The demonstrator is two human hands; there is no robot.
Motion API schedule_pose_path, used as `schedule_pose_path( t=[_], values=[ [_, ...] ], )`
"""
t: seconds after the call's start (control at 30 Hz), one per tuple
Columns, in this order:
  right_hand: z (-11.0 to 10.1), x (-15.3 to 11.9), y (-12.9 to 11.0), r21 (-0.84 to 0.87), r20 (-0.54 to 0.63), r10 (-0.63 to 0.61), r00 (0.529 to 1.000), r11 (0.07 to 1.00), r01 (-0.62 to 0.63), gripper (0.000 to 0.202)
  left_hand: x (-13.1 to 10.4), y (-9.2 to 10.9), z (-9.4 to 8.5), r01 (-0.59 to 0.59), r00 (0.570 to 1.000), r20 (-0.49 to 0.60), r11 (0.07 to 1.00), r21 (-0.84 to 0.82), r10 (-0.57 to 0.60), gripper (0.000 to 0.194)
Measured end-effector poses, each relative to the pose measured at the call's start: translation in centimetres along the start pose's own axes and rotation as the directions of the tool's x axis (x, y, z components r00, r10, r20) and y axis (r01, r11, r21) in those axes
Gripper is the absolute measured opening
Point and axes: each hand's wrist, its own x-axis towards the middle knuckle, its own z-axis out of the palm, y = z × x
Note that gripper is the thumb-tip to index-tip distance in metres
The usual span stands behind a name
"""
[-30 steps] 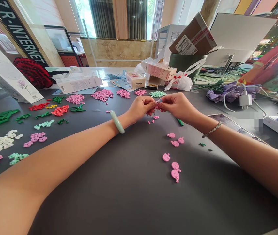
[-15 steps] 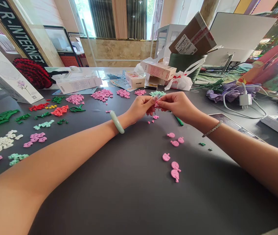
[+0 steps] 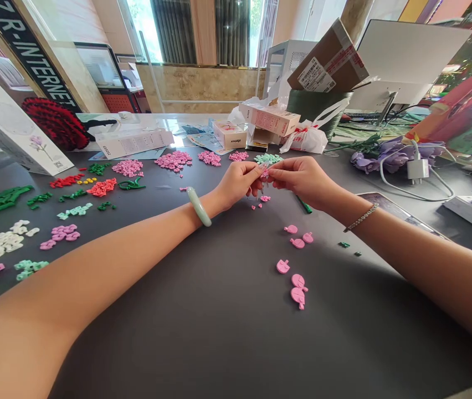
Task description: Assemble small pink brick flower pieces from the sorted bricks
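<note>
My left hand point(image 3: 239, 182) and my right hand point(image 3: 298, 176) meet over the far middle of the dark table. Between their fingertips they pinch small pink building bricks point(image 3: 265, 173), partly hidden by the fingers. A few loose pink pieces point(image 3: 265, 198) lie just below the hands. Beside the right hand rests a green stick-like piece point(image 3: 304, 204). Nearer to me are several round pink petal pieces point(image 3: 297, 281), each with a small tab. Mint-green pieces point(image 3: 267, 158) sit in a pile behind the fingertips.
Sorted piles of pink bricks point(image 3: 173, 161), red pieces point(image 3: 102, 188), white pieces point(image 3: 3, 243) and green pieces point(image 3: 2, 200) spread over the left. A tall white box point(image 3: 15, 122) stands there. Small cartons point(image 3: 230, 136) are behind the hands. A white charger point(image 3: 417, 169) and purple flowers point(image 3: 367, 161) lie right.
Both hands stay at nearly the same spot; the fingers shift slightly around the pink bricks, and the right fingertips sit a little straighter. The table pieces have not moved.
</note>
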Motion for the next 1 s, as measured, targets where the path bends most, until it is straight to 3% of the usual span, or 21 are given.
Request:
schedule_pose_path(
  t=[0.13,0.5,0.7,1.0],
  values=[
    [0.0,-0.1,-0.4,-0.058,-0.009,-0.068,0.998,0.996,0.068,0.009,0.0,0.0,0.0,0.001,1.0,-0.003,1.0,0.005,-0.001,0.038],
    [0.1,0.0,0.2,-0.026,0.029,-0.2,0.979,0.979,0.201,0.028,0.1,-0.4,0.0,-0.079,0.996,0.034,0.997,-0.008,0.079,0.04],
    [0.0,-0.1,0.7,-0.123,-0.017,-0.292,0.956,0.95,0.288,0.025,0.0,-0.5,0.2,-0.082,0.996,0.034,0.996,-0.02,0.083,0.04],
    [0.3,-0.2,0.9,-0.154,-0.079,-0.33,0.941,0.937,0.315,0.022,-0.1,-0.3,0.3,-0.078,0.996,0.046,0.993,-0.086,0.082,0.039]
  ],
)
